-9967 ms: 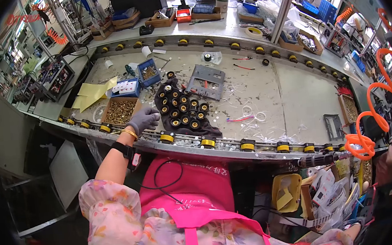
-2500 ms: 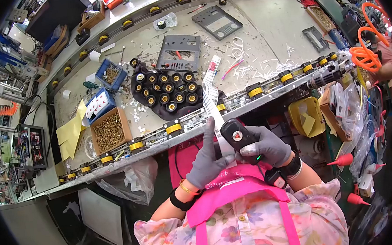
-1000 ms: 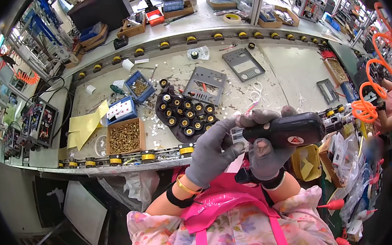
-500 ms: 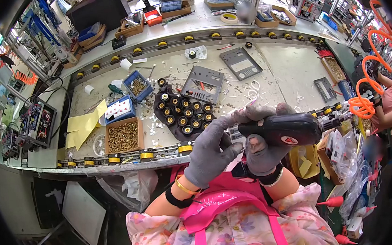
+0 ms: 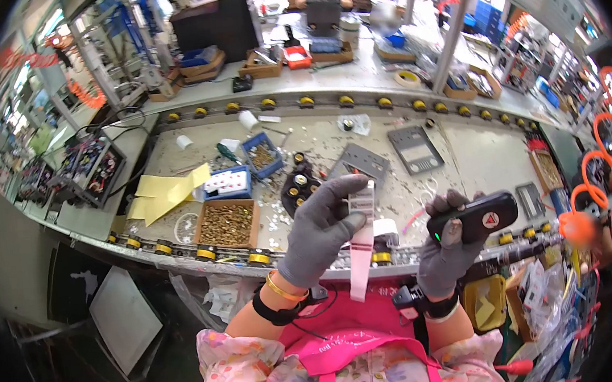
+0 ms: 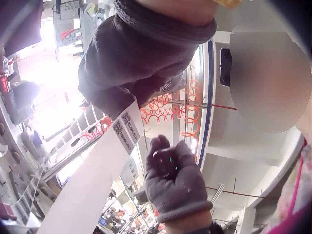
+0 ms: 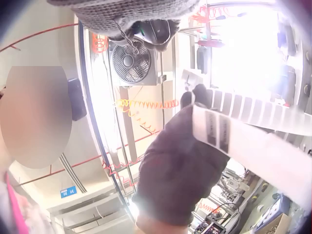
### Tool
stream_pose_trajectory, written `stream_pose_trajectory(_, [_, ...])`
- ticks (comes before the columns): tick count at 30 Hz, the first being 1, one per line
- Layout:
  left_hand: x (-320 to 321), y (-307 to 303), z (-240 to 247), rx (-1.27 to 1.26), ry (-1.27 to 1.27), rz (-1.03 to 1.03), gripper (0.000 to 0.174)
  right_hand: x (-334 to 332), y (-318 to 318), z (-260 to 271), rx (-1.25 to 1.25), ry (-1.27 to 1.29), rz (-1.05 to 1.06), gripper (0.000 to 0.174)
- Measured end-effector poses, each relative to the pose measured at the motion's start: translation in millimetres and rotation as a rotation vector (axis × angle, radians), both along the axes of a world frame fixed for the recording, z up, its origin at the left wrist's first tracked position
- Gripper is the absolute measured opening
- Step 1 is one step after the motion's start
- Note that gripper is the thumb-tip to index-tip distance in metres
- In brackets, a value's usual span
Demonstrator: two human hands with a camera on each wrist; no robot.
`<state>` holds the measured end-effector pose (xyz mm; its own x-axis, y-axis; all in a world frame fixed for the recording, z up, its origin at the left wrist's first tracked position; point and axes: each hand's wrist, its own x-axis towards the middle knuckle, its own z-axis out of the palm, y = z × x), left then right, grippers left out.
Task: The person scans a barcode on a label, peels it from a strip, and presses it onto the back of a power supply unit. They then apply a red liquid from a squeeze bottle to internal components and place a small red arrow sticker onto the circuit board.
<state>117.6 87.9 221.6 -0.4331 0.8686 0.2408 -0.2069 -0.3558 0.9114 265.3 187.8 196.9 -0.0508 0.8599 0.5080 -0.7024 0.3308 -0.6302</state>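
Observation:
My gloved left hand [image 5: 317, 237] pinches a white label strip [image 5: 360, 255] between thumb and fingers. Part of the strip hangs below the hand toward the pink apron. Printed codes on the strip [image 6: 127, 131] show close up in the left wrist view. To the right, my gloved right hand [image 5: 446, 255] grips a black handheld barcode scanner [image 5: 494, 217] with a small green light and a red-and-white triangle mark. A space separates the scanner from the strip. In the right wrist view, the strip [image 7: 258, 151] runs rightward from the left hand [image 7: 180, 161].
Behind the left hand, black round parts with brass centres [image 5: 301, 180] are partly hidden. A box of brass pieces [image 5: 227, 224], a blue card bin [image 5: 227, 185] and yellow paper [image 5: 169, 192] lie leftward. Grey panels [image 5: 417, 150] lie beyond; rollers [image 5: 259, 258] line the near edge.
The hands have come apart: the scanner has moved right, away from the left hand, exposing the strip. Ten seconds ago the left hand was above the bench by the black parts, holding no strip.

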Motion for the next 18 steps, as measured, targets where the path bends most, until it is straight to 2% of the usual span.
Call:
stream_pose_trajectory(4, [-16,-20,8,0.055,0.085,0.030,0.048,-15,-5,-1,-0.030,-0.024,0.025,0.070])
stream_pose_trajectory(6, [-20,-32,13,0.050,0.044,0.031,0.049,-23,-7,-2,-0.020,0.003,0.067,0.068])
stream_pose_trajectory(11, [-28,-60,15,0.024,0.179,0.150,0.050,-40,-20,3,0.000,-0.040,0.108,0.066])
stream_pose_trajectory(18, [-33,-79,12,0.035,0.182,0.243,0.050,-49,-33,7,0.006,-0.070,0.171,0.063])
